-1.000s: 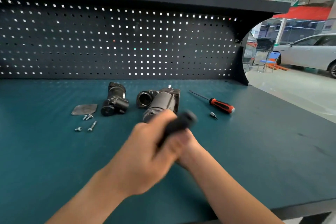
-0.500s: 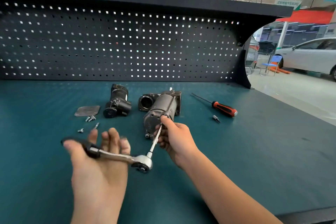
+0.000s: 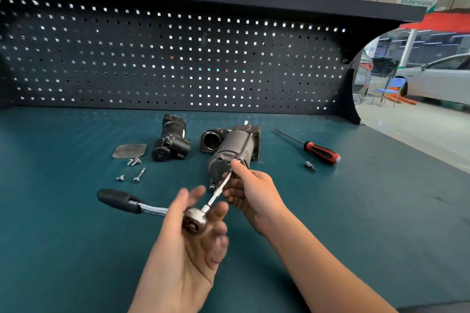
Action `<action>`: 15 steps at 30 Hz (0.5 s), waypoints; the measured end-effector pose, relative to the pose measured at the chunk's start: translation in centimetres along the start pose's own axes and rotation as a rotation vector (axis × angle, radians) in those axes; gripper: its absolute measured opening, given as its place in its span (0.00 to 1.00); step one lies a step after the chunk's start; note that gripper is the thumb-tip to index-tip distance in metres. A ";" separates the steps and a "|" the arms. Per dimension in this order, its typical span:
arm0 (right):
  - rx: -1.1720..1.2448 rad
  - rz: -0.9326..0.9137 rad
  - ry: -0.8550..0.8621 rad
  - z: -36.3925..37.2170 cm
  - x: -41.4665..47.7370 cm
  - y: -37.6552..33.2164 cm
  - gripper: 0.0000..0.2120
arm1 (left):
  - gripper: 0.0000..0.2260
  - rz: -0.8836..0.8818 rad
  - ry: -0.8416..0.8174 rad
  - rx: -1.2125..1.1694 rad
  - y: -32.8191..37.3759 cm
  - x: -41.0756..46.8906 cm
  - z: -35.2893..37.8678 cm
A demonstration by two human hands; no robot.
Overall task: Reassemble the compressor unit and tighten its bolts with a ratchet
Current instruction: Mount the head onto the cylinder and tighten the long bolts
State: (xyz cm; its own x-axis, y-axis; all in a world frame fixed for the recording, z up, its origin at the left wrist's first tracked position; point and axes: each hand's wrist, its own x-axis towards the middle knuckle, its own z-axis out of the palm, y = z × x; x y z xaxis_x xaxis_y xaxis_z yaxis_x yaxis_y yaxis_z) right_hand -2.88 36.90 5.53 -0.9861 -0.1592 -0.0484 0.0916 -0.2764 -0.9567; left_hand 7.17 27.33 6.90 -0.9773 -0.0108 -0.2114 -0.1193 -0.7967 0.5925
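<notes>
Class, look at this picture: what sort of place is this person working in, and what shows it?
Most likely a car repair workshop: a workbench backed by a pegboard, a ratchet and a screwdriver at hand, and a white car parked on the floor beyond.

A car workshop: a green-topped workbench backed by a black pegboard at 12 o'clock, a screwdriver and loose bolts lying on it, and a white car parked on the pale floor at 2 o'clock.
</notes>
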 end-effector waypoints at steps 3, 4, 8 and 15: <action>-0.014 0.003 -0.010 -0.2 -0.1 -0.1 0.14 | 0.09 -0.086 -0.095 -0.104 -0.1 0.1 0.2; -0.020 0.001 -0.012 -0.3 -0.2 -0.1 0.15 | 0.07 -0.060 -0.104 -0.056 -0.3 0.1 0.2; -0.027 0.006 -0.014 -0.6 -0.4 0.2 0.16 | 0.16 0.105 -0.066 0.331 -1.3 0.9 -0.5; 0.001 0.041 0.011 -0.4 -0.1 0.2 0.19 | 0.18 0.844 -0.050 2.200 0.2 1.1 -0.9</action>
State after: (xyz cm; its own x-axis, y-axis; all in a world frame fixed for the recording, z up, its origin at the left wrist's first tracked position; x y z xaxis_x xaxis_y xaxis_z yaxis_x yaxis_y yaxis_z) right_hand -2.83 37.27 5.21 -0.9830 -0.1600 -0.0903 0.1317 -0.2706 -0.9536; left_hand 6.20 26.62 6.08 -0.8911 0.1707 0.4206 0.2514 0.9571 0.1443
